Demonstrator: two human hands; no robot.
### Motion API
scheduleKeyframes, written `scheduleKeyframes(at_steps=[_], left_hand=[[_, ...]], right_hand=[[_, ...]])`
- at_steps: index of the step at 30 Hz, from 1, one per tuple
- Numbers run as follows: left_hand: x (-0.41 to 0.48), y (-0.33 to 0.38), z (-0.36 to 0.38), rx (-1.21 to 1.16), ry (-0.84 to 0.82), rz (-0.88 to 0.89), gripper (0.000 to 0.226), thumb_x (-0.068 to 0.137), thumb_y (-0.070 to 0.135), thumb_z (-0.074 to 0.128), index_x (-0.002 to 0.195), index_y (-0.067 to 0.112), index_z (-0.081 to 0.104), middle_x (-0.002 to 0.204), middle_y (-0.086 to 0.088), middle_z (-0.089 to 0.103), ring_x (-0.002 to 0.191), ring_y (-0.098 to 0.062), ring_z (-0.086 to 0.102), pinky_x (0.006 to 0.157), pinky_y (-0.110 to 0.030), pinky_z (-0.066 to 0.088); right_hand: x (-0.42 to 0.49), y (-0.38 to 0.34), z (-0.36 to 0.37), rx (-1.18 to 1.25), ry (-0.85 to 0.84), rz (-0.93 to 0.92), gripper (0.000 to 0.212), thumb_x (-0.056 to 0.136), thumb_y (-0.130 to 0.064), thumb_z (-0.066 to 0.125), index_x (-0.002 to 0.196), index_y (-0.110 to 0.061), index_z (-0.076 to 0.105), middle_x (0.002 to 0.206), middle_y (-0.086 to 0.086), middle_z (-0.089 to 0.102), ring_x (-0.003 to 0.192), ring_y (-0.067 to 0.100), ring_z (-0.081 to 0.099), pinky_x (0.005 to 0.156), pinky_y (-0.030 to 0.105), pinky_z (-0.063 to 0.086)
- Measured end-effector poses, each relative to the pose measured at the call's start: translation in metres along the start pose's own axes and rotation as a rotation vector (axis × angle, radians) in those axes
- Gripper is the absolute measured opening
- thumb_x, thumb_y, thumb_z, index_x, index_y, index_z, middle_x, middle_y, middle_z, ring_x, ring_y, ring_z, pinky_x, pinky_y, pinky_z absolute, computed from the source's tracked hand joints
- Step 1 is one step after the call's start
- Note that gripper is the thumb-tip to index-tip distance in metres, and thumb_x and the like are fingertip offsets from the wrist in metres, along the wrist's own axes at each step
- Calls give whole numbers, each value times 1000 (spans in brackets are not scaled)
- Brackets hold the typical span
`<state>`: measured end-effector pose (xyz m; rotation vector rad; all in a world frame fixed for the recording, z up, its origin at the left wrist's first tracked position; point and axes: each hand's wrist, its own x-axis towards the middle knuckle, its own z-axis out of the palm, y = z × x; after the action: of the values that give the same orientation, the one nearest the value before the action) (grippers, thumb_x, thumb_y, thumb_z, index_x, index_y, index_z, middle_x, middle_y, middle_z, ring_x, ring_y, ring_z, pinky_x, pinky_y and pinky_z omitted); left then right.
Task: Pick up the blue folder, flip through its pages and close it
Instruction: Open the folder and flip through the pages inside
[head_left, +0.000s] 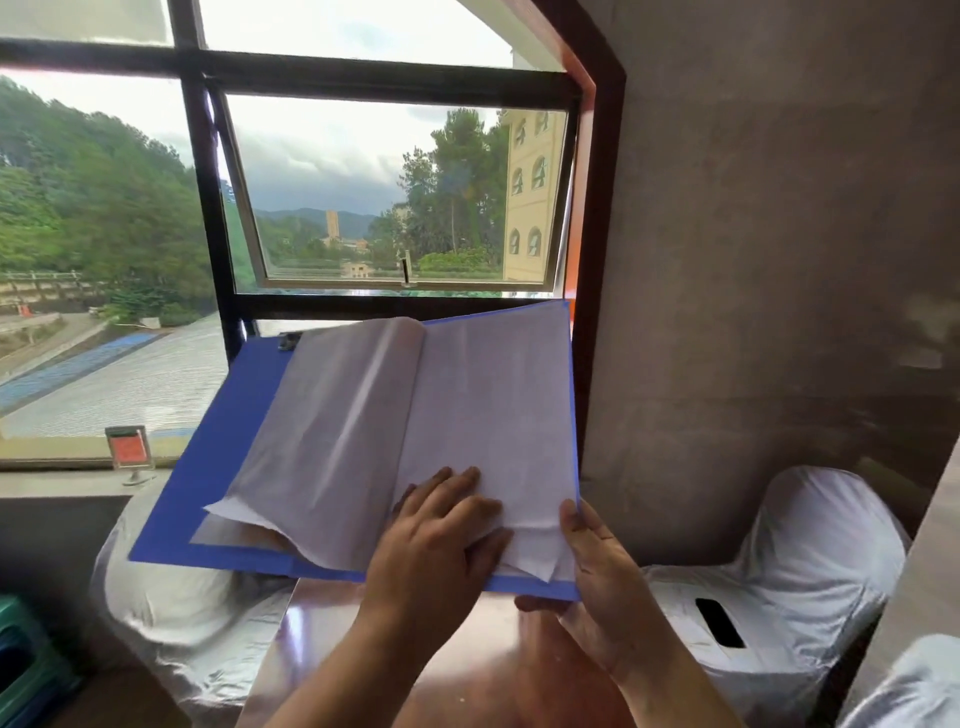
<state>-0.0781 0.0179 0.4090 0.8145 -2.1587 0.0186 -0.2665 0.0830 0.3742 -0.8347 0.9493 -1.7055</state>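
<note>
The blue folder (208, 467) lay open in the air before the window (395, 197), its white pages (483, 405) fanned. The right hand (597, 571) gripped its near right corner; the left hand (436, 540) pressed spread fingers flat on the pages, above the brown table (467, 675).

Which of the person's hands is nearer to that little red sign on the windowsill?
The left hand. It rests on the pages near the folder's middle, while the right hand grips the folder's right corner, farther from the red sign.

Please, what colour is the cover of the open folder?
Blue. The folder cover shows best in the head view, around the pale pages.
</note>
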Motion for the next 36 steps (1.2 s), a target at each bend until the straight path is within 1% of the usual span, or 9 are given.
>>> scheduleKeyframes(at_steps=[4, 7, 11, 13, 16, 22, 28, 32, 36], left_hand=[[3, -4, 0, 55, 186, 46, 23, 95, 37, 65, 77, 22, 64, 79, 7, 72, 75, -22, 66, 69, -37, 53], [2, -16, -1, -275, 336, -350, 28, 100, 46, 59, 78, 28, 55, 61, 10, 61, 59, -3, 58, 55, -20, 40], [3, -43, -12, -1061, 438, -913, 37, 104, 46, 55, 96, 13, 69, 79, -10, 75, 68, -29, 72, 55, -40, 59], [-2, -56, -18, -1219, 421, -1041, 41, 106, 46, 51, 112, 10, 67, 99, -23, 78, 85, -42, 78, 63, -52, 67], [-9, -64, -20, -1142, 307, -962, 58, 92, 67, 62, 116, 15, 65, 93, -24, 81, 79, -44, 80, 50, -39, 63], [-21, -81, -11, -804, 291, -993, 22, 96, 29, 74, 90, 8, 73, 84, -17, 80, 47, -20, 70, 45, -32, 56], [-31, -87, -16, -799, 149, -1208, 57, 85, 59, 75, 81, 2, 76, 76, -15, 81, 68, -34, 75, 53, -35, 57], [-31, -85, -14, -962, 15, -1259, 65, 86, 68, 66, 95, 4, 75, 83, -14, 84, 77, -36, 75, 61, -38, 57], [-35, -89, -11, -958, 126, -1128, 55, 92, 55, 68, 100, 2, 75, 79, -9, 84, 52, -24, 72, 54, -35, 58]], right_hand=[[-3, -10, -5, -12, 17, -8, 41, 91, -53, 77, 118, -22, 79, 108, 23, 78, 81, 42, 78, 48, 45, 64], [-6, -18, -19, -8, 13, -37, 36, 96, -49, 72, 116, -21, 80, 103, 22, 82, 76, 40, 80, 44, 41, 61], [-8, -24, -33, 14, 65, -87, 33, 96, -43, 61, 115, -27, 83, 110, 22, 84, 84, 41, 82, 47, 45, 65], [-8, -28, -36, 5, 75, -100, 33, 96, -43, 61, 116, -28, 83, 114, 24, 82, 89, 42, 82, 49, 46, 66], [-8, -32, -36, -5, 72, -92, 36, 95, -44, 61, 120, -25, 80, 118, 27, 80, 91, 46, 79, 47, 44, 64], [-6, -34, -37, 9, 81, -100, 35, 98, -42, 58, 121, -27, 80, 119, 27, 79, 98, 47, 78, 58, 51, 66], [-3, -35, -45, 2, 102, -112, 36, 101, -41, 57, 126, -25, 78, 125, 28, 77, 112, 53, 74, 83, 60, 60], [-1, -40, -50, -8, 64, -99, 40, 104, -43, 57, 133, -22, 73, 126, 30, 75, 102, 47, 77, 55, 45, 65], [0, -44, -57, -11, 0, -75, 44, 100, -48, 64, 134, -20, 72, 123, 33, 74, 89, 40, 80, 47, 38, 62]])
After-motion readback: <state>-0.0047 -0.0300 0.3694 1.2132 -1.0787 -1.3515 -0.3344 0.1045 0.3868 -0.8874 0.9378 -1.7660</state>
